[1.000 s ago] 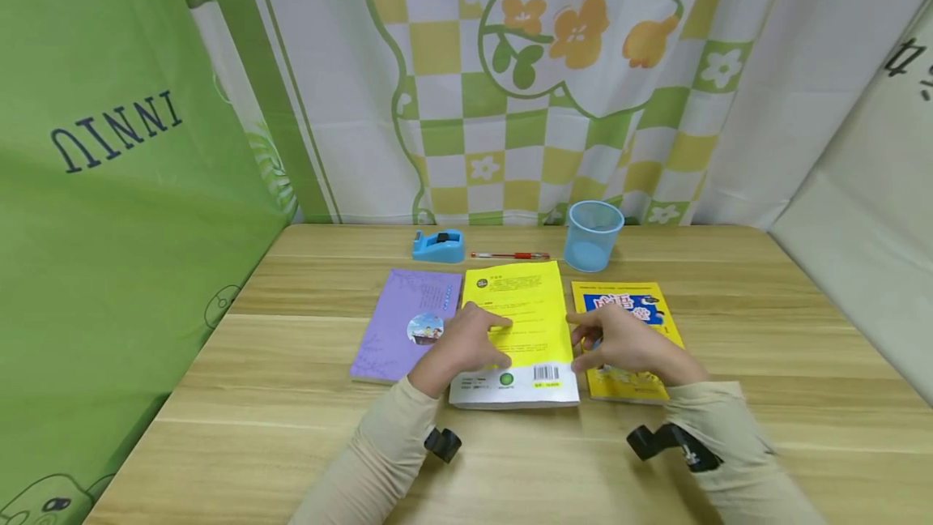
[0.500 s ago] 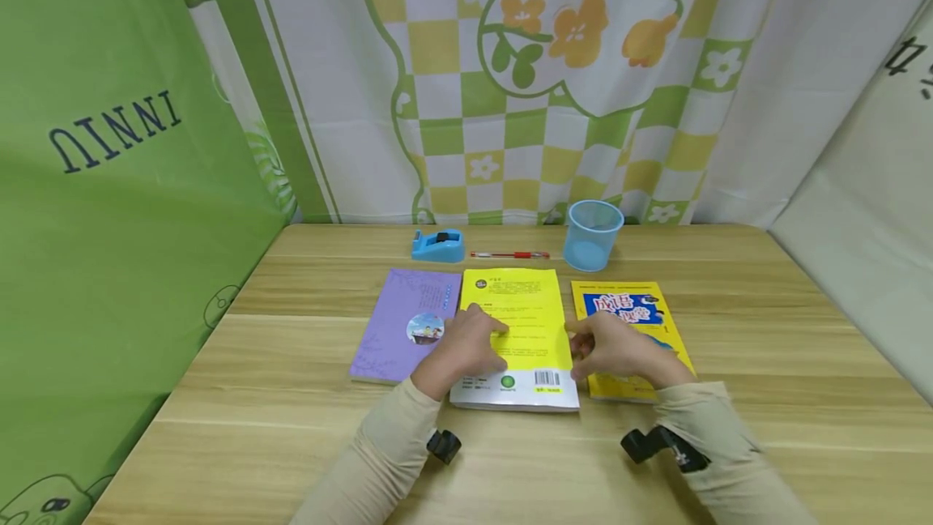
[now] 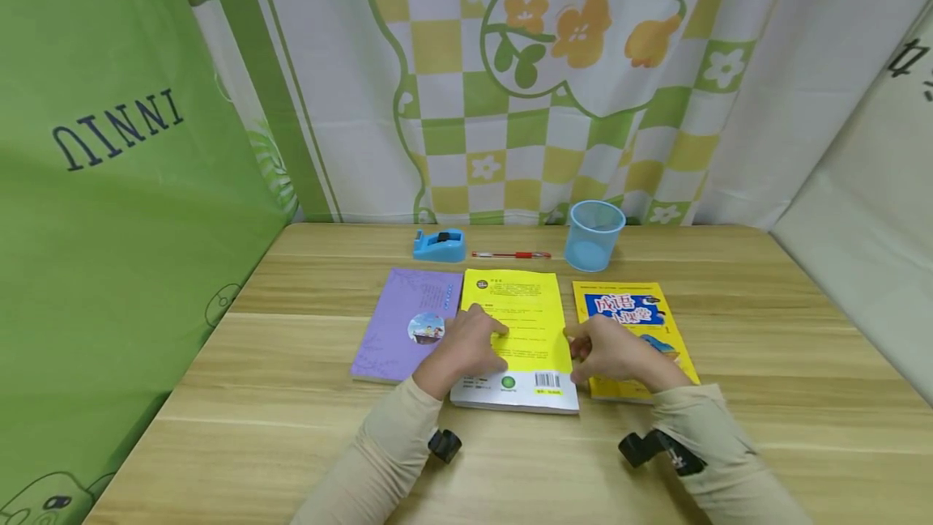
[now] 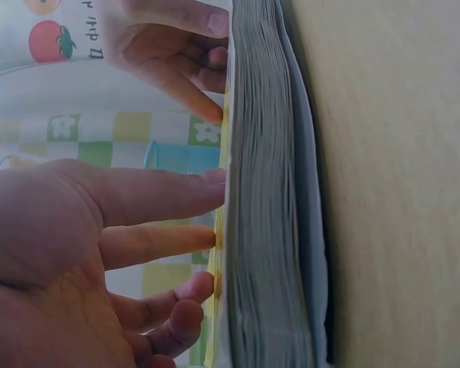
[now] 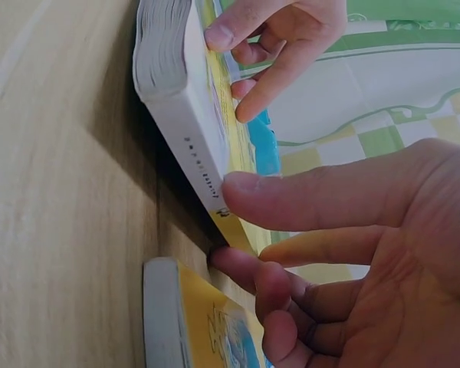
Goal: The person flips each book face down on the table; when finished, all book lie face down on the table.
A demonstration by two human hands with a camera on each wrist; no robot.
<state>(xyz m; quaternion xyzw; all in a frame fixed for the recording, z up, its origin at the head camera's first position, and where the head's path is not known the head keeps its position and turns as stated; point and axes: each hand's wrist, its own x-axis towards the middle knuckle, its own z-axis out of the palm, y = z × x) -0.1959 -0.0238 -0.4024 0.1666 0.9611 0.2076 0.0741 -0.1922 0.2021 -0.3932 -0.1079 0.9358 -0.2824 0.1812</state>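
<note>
A thick yellow book (image 3: 534,337) with a white lower band and barcode lies flat in the middle of the table. My left hand (image 3: 474,343) rests thumb and forefinger on its cover, left of centre; the left wrist view shows its page edges (image 4: 264,192) beside the fingers. At the book's right edge, my right hand (image 3: 612,351) touches with extended thumb and forefinger, its other fingers bent. In the right wrist view the white spine (image 5: 184,146) is under that thumb. A purple book (image 3: 394,326) lies left. A thinner yellow book (image 3: 630,310) with a blue title panel lies right, partly behind my right hand.
Behind the books are a blue tape dispenser (image 3: 440,246), a red pen (image 3: 512,254) and a blue mesh pen cup (image 3: 594,237). Printed curtains (image 3: 503,128) hang beyond the wooden table's (image 3: 291,395) back edge, and a green cloth (image 3: 131,209) hangs left.
The far end of the middle book has come down flat. My right hand has moved slightly left, onto its right edge, while the left hand has barely moved.
</note>
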